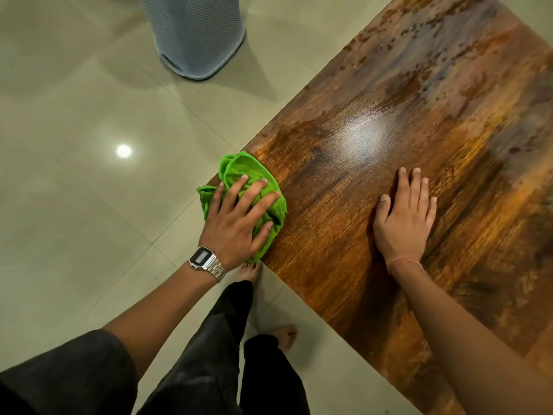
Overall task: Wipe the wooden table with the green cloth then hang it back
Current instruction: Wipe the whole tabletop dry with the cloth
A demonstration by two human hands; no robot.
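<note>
Here, left hand (236, 226) pressing green cloth (239, 172) on wooden table (389, 85), basket (194, 34) beyond.

Head camera looks steeply down (close above) at the table (389, 205) corner.
</note>
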